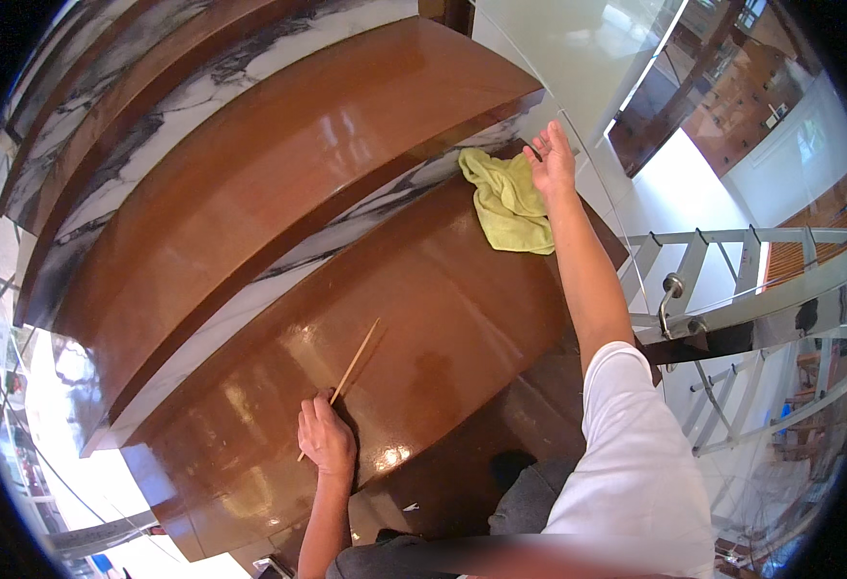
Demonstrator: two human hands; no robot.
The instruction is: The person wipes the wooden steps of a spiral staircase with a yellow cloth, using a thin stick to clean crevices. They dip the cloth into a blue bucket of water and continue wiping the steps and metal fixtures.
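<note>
A thin wooden stick (pixel 357 356) is held in my left hand (pixel 327 436), low over a glossy brown stair tread (pixel 423 304). Its long end points up and to the right, and a short end shows below the fingers. My right hand (pixel 555 161) is raised with its fingers partly spread and nothing seen in it. Beside that hand, a crumpled yellow-green cloth (pixel 508 206) lies at the right end of the tread, against the marble-patterned riser (pixel 315 242). Part of the cloth is hidden behind my right hand and forearm.
Higher brown treads (pixel 286 123) with marble-patterned risers curve away at the upper left. Glass panels (pixel 590 65) stand along the right side, with a metal fitting (pixel 673 286) near my right arm. A metal ladder (pixel 742 239) shows beyond. My knees are at the bottom.
</note>
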